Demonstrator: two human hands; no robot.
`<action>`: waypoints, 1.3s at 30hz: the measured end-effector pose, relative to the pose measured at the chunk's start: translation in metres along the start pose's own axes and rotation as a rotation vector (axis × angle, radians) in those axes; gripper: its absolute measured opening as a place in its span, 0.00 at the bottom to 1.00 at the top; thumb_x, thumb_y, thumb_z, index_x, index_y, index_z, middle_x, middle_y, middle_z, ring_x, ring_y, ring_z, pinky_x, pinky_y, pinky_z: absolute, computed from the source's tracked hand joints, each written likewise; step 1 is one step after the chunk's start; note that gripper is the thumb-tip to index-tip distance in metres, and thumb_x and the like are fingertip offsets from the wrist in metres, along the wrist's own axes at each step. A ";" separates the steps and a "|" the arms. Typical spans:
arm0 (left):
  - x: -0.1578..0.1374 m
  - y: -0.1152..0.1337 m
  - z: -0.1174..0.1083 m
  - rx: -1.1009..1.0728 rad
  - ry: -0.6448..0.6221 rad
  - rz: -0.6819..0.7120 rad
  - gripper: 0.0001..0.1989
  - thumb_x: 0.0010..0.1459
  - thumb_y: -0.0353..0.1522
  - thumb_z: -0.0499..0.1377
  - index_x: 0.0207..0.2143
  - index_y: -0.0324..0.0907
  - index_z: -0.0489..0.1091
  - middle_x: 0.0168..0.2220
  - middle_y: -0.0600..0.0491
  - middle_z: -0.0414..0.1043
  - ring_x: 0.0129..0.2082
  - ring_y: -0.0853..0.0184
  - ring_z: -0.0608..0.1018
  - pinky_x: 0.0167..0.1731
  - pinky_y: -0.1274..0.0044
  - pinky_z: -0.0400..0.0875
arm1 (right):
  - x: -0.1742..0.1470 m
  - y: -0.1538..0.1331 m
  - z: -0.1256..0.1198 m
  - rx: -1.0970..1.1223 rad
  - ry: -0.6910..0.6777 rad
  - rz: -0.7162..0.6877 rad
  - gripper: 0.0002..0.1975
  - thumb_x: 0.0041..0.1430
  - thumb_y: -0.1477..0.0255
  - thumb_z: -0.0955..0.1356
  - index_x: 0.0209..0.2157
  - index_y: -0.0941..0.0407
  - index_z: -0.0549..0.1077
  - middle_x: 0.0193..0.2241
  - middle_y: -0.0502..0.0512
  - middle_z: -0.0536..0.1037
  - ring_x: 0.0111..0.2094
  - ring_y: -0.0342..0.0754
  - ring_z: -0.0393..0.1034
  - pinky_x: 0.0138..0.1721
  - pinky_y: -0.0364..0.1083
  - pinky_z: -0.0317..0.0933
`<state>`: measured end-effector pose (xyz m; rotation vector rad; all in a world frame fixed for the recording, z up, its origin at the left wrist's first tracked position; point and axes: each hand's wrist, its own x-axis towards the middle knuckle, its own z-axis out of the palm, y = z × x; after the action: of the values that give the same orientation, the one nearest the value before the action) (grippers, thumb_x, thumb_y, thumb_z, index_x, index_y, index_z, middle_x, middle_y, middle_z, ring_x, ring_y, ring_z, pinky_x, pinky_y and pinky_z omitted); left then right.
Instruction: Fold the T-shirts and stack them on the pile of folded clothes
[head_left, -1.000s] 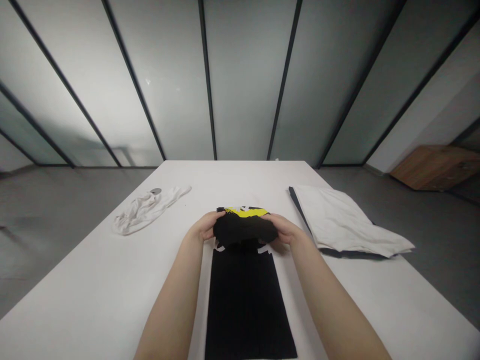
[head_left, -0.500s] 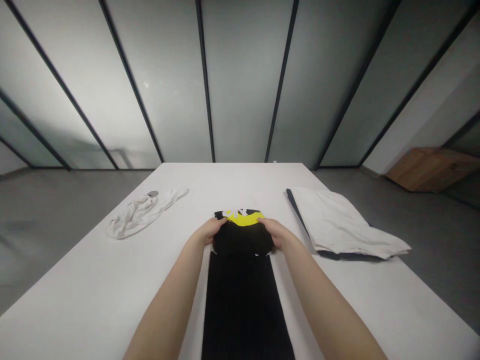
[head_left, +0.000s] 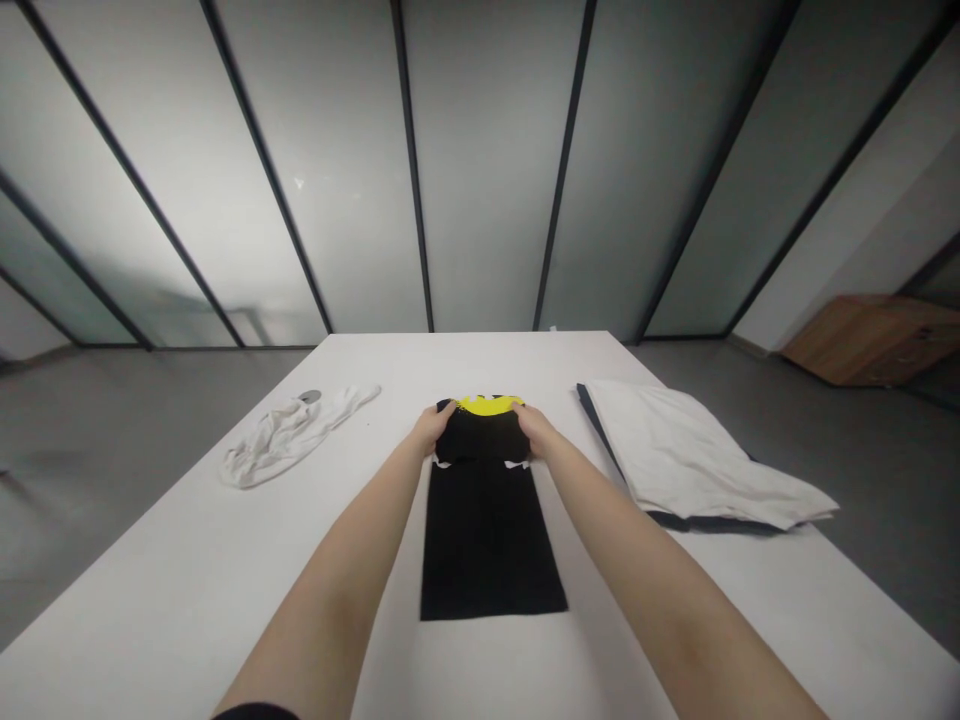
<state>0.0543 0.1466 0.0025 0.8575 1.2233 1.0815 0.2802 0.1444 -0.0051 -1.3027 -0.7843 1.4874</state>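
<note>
Now both sets of fingers pinch the folded far end of the black shirt (head_left: pixel 484 500) at frame centre, left hand (head_left: pixel 430 432) and right hand (head_left: pixel 534 430) pushed further up the desk (head_left: pixel 187 560) than a second ago; arms are nearly straight, and the near hem has followed.

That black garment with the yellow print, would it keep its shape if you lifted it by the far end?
Probably not. The black garment lies flat as a thin strip and bunches in soft folds where the left hand and right hand hold it, so it likely droops. It looks light, and would probably slide rather than roll on the smooth table.
</note>
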 end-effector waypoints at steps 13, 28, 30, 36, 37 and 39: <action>-0.120 -0.009 -0.031 -0.046 -0.073 -0.077 0.23 0.54 0.30 0.74 0.51 0.39 0.75 0.49 0.39 0.82 0.48 0.53 0.85 0.47 0.69 0.82 | -0.117 0.017 -0.027 0.062 -0.223 0.092 0.09 0.61 0.76 0.71 0.44 0.55 0.80 0.44 0.61 0.86 0.47 0.55 0.82 0.53 0.52 0.74; -0.225 -0.082 -0.035 0.701 -0.060 0.271 0.26 0.60 0.36 0.64 0.61 0.50 0.72 0.41 0.47 0.79 0.38 0.56 0.82 0.43 0.66 0.76 | -0.213 0.097 -0.053 -0.536 -0.048 -0.350 0.31 0.58 0.63 0.74 0.63 0.47 0.73 0.64 0.57 0.74 0.68 0.62 0.64 0.71 0.61 0.54; -0.219 -0.088 -0.033 0.757 -0.065 0.374 0.27 0.58 0.34 0.64 0.61 0.49 0.73 0.51 0.43 0.78 0.51 0.51 0.79 0.53 0.63 0.73 | -0.207 0.098 -0.049 -0.588 -0.049 -0.381 0.30 0.59 0.62 0.73 0.63 0.48 0.73 0.65 0.58 0.72 0.68 0.60 0.63 0.72 0.60 0.51; -0.158 -0.072 -0.025 0.778 -0.011 0.501 0.25 0.56 0.31 0.66 0.58 0.44 0.75 0.53 0.40 0.76 0.58 0.47 0.74 0.64 0.58 0.64 | -0.150 0.080 -0.028 -0.601 0.004 -0.409 0.30 0.59 0.66 0.72 0.64 0.53 0.73 0.65 0.61 0.72 0.68 0.58 0.64 0.73 0.58 0.50; -0.144 -0.066 -0.024 0.748 0.000 0.513 0.25 0.55 0.31 0.67 0.56 0.44 0.76 0.52 0.40 0.76 0.58 0.48 0.75 0.64 0.59 0.64 | -0.139 0.073 -0.023 -0.614 0.020 -0.428 0.30 0.59 0.68 0.71 0.64 0.54 0.73 0.65 0.62 0.73 0.68 0.58 0.64 0.73 0.58 0.50; -0.118 -0.053 -0.023 0.725 0.006 0.522 0.24 0.53 0.31 0.69 0.54 0.44 0.77 0.50 0.41 0.78 0.55 0.49 0.77 0.62 0.60 0.66 | -0.116 0.059 -0.013 -0.662 0.050 -0.453 0.29 0.60 0.70 0.71 0.63 0.56 0.74 0.64 0.64 0.73 0.67 0.58 0.66 0.72 0.57 0.51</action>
<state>0.0407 0.0171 -0.0169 1.8041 1.4599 1.0361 0.2733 0.0148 -0.0227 -1.4883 -1.5055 0.8501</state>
